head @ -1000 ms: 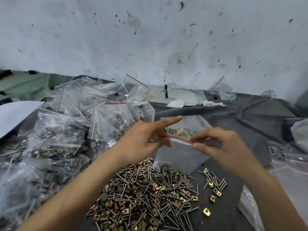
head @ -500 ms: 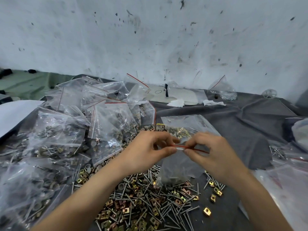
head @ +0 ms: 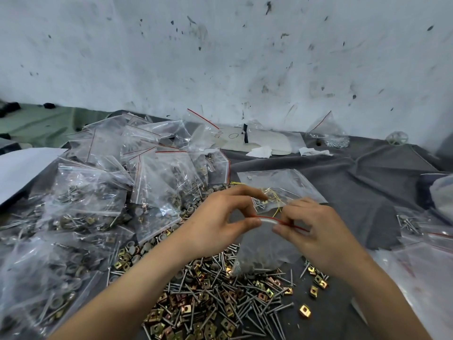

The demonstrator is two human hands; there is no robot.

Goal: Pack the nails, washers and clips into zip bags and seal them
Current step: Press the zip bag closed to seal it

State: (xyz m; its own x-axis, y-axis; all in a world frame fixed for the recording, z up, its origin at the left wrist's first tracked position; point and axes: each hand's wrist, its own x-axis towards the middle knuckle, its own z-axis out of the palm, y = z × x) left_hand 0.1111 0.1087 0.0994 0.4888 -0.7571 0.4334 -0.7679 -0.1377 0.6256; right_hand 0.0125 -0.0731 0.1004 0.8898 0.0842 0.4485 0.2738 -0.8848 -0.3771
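1. The left hand (head: 218,222) pinches the left end of a clear zip bag's (head: 264,251) top edge. Its thumb lies against the red seal line (head: 269,219) and its forefinger arches above.
2. The right hand (head: 316,229) pinches the same edge just beside the left hand, with its fingers curled over the red seal line, which runs on past them to the right.
3. The zip bag hangs from both hands in the middle of the view — its lower end rests on the loose hardware below. Dark pieces sit in its bottom, too blurred to sort out.
4. Grey nails (head: 257,312) lie mixed with brass-coloured square clips (head: 186,309) in a loose pile on the bench, under the hands and between the forearms. A few clips lie apart at the right side of the pile, and a lone clip (head: 304,311) sits well clear of it.
5. Round grey washers (head: 190,208) lie at the far left side of the pile, against a heap of filled bags (head: 110,192) that covers the left side of the bench.
6. A grey cloth (head: 355,182) covers the bench. A flat bag (head: 277,180) lies on it just behind the hands and holds a few nails and thin yellow strands (head: 272,195).
7. At the rear, near the marked white wall (head: 220,57), stand a rear bag (head: 327,133) of small silvery parts and some white paper scraps (head: 260,152). More bags (head: 426,244) lie at the right edge.
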